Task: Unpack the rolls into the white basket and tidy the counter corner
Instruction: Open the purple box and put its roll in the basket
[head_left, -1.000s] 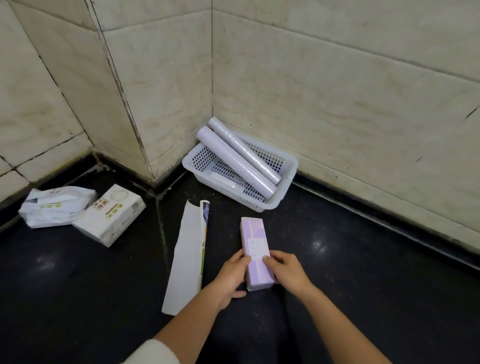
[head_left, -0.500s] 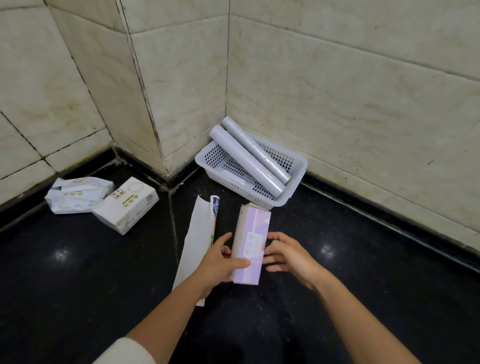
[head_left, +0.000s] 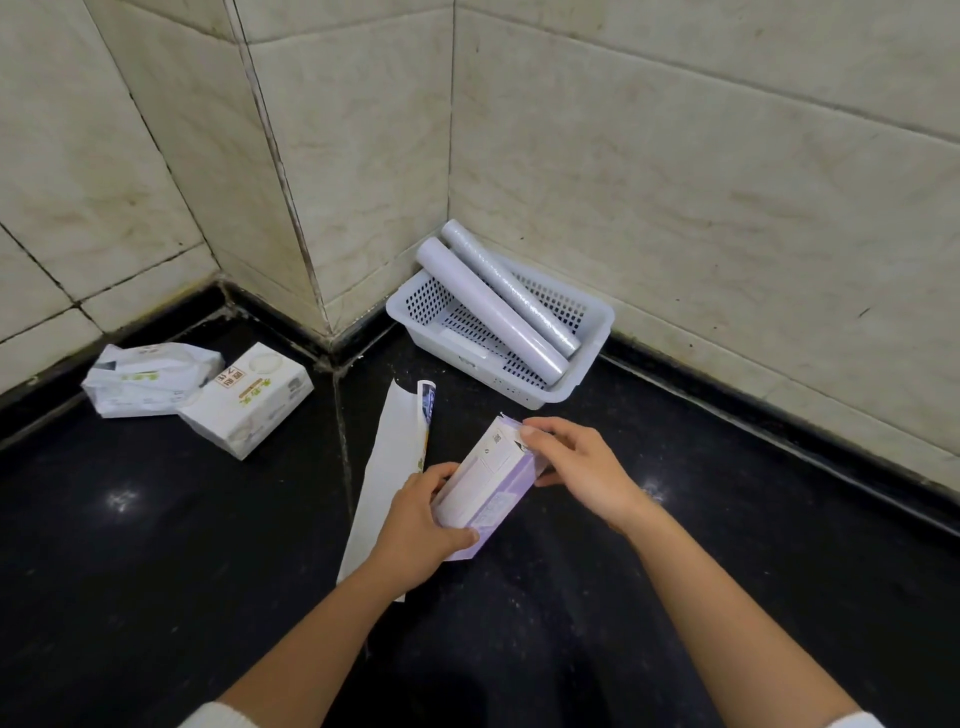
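Note:
A white perforated basket (head_left: 592, 325) sits in the counter corner against the tiled wall. Two pale lilac rolls (head_left: 493, 306) lie in it side by side, their far ends resting on the basket's back rim. A purple and white box (head_left: 488, 483) is lifted off the black counter and tilted, its far end pointing toward the basket. My left hand (head_left: 421, 525) grips the box's near end from the left. My right hand (head_left: 576, 467) has its fingertips on the box's far end, where the torn flap edge shows.
A flattened white carton (head_left: 387, 467) lies on the counter just left of the box, partly under my left hand. At the left, a white tissue box (head_left: 249, 400) leans against a soft white wipes pack (head_left: 145, 379). Tiled walls enclose the corner.
The purple box has gone from lying flat on the counter to lifted and tilted. My left hand has taken its near end, and my right hand has moved up to its far end.

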